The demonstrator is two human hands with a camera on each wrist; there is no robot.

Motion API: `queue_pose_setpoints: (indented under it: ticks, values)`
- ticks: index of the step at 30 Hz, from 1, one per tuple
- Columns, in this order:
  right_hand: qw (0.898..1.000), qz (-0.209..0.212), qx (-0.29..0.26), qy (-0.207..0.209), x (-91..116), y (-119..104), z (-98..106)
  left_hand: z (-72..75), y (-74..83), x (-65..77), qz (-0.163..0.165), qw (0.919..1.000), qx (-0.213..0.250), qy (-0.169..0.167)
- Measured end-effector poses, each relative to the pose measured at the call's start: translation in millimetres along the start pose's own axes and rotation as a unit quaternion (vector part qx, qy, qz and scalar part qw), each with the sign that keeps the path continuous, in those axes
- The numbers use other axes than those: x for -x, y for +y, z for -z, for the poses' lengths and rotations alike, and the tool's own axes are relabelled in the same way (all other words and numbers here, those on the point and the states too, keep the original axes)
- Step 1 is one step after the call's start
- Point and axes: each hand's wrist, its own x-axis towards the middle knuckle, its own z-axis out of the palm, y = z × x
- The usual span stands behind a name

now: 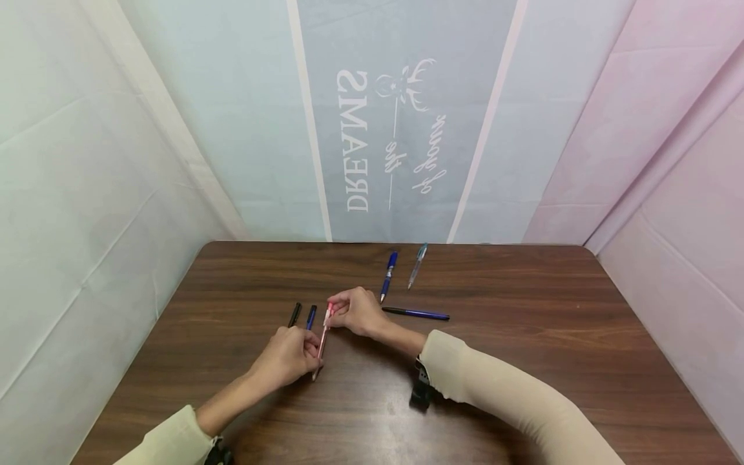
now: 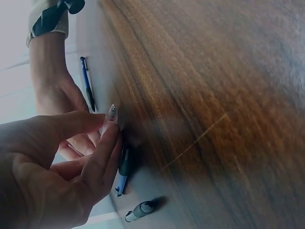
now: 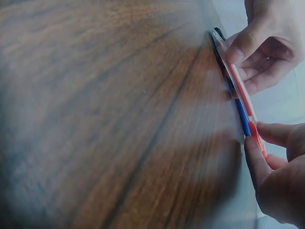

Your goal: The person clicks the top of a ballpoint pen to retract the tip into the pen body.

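We see the left hand (image 1: 289, 355) pinching the red pen (image 1: 322, 341) near its tip while the right hand (image 1: 356, 313) pinches its red end, over the counter (image 1: 523, 361); to its left we spot a black pen (image 1: 295, 314) and a dark-topped blue pen (image 1: 310, 317), to the right a blue-and-black pen (image 1: 416, 314) and a clear teal-topped pen (image 1: 416, 266)

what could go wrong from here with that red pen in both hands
The red pen is pinched near both ends, so it might tilt or slip if one hand lets go early. The left hand is right beside the black pen and a blue pen, and could nudge them. The right hand is close to the black-and-blue pen and might brush it.
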Motion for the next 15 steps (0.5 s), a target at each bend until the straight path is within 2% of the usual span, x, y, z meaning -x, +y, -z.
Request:
queue_pose_setpoints:
  ticks: [15]
  values:
    - [0.997, 0.023, 0.076, 0.014, 0.6, 1.9, -4.1, -4.0, 0.8, 2.5, -0.004, 0.9992, -0.037, 0.011]
